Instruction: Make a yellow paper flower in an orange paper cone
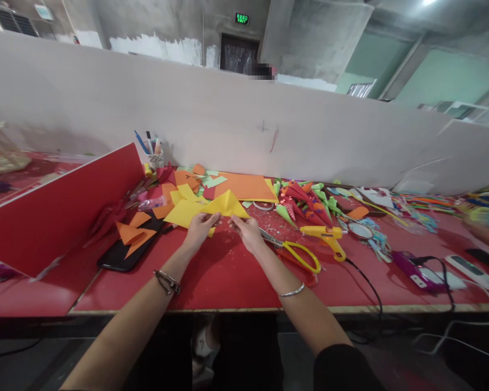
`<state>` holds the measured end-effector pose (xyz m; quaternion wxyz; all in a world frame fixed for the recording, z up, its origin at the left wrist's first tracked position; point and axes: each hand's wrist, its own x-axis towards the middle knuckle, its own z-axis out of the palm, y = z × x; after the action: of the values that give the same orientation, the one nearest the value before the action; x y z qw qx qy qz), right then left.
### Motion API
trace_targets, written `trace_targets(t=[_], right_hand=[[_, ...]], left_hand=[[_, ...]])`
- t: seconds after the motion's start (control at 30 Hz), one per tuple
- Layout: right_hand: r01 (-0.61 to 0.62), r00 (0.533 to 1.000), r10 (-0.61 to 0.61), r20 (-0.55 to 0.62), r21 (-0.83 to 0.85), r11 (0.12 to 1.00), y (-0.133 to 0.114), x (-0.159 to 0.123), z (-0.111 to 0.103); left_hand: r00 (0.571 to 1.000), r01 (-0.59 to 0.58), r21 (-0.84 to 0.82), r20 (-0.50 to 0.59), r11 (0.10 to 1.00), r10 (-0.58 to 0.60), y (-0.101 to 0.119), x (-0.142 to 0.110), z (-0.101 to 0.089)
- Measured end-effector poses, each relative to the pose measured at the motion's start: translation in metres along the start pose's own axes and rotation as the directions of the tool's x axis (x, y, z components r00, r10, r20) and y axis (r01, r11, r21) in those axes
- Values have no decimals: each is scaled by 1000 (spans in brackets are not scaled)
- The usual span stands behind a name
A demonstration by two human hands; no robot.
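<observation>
Between my two hands is a piece of yellow paper (227, 203), raised over the red table and bent to a peak in its middle. My left hand (201, 229) pinches its lower left edge, and my right hand (246, 231) pinches the lower right. More yellow paper (182, 213) lies just behind my left hand, beside orange offcuts. Close by my right hand are scissors (301, 256) with yellow handles, their blades partly hidden behind it. A yellow glue gun (326, 236) rests farther right.
A red upright panel (65, 209) stands on the left, near a black tray (126, 255) and a pen cup (155, 158). Small paper cones (305, 200) are heaped behind the glue gun. A purple power strip (418, 271) with cables lies right. Another person's hand (484, 231) shows at the right edge.
</observation>
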<state>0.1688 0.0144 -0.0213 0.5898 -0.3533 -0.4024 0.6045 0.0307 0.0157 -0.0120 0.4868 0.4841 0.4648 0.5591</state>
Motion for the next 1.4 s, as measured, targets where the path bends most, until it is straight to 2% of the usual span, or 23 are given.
trace_targets(t=[0.2, 0.7, 0.9, 1.07, 1.4], right_hand=[[4, 1000, -4, -5, -38, 999, 1, 2, -3], [57, 998, -52, 30, -237, 970, 0, 1, -7], [69, 995, -44, 86, -312, 947, -1, 2, -11], [81, 995, -58, 77, -335, 939, -1, 2, -11], [126, 991, -110, 71, -296, 947, 5, 1, -4]], left_hand=[[999, -8, 83, 38, 996, 5, -2, 0, -2], [995, -94, 339, 3, 936, 99, 2, -1, -6], [990, -140, 364, 53, 921, 130, 5, -1, -9], [987, -146, 357, 109, 923, 114, 9, -4, -7], [989, -147, 393, 39, 908, 143, 6, -4, -4]])
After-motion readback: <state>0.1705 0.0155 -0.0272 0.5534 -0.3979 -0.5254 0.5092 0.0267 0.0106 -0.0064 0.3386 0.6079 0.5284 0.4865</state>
